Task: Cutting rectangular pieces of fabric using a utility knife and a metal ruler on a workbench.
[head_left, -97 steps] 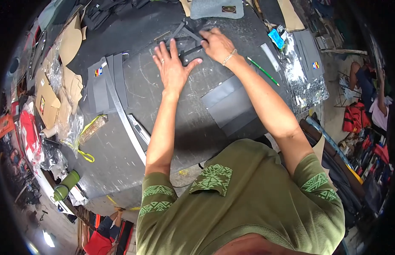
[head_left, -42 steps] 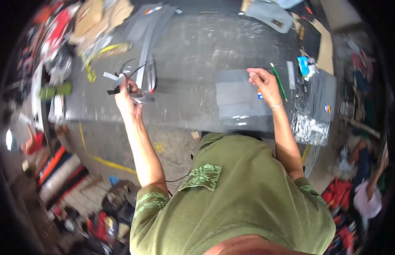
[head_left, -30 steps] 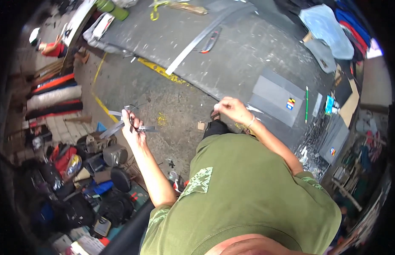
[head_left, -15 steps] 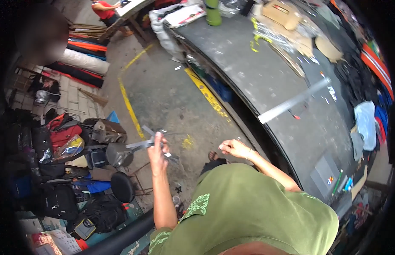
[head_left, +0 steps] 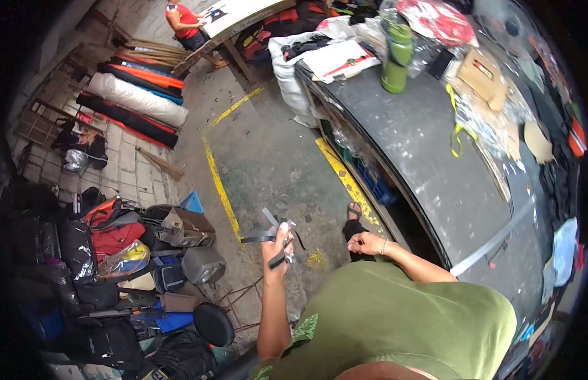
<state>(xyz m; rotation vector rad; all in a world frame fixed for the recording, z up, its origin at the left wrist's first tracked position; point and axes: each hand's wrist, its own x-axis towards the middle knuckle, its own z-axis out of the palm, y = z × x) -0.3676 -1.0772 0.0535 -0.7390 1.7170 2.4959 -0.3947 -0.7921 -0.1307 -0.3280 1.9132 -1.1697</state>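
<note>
My left hand [head_left: 278, 253] is closed around a small bundle of webbing straps [head_left: 258, 237], held up over the floor. Grey and black strap ends stick out past the thumb and below the fingers, along with shiny bits I cannot make out. My right hand [head_left: 365, 244] is curled with the fingertips pressed together, near the side of the dark worktable [head_left: 408, 152]. Whatever may be in it is hidden. A long metal ruler [head_left: 496, 234] lies across the worktable, to the right of that hand.
A green bottle [head_left: 396, 60], a white sack [head_left: 291, 82] and plastic wrapping crowd the table's far end. Bags [head_left: 117, 237] and a round black stool [head_left: 213, 323] stand at left. Fabric rolls [head_left: 136, 99] lean by the wall. Another person [head_left: 183, 25] works at a far table.
The view has shifted, showing more of the far end. My left hand still grips the straps, now turned more upright. My right hand has curled tighter, with the fingers pointing downward.
</note>
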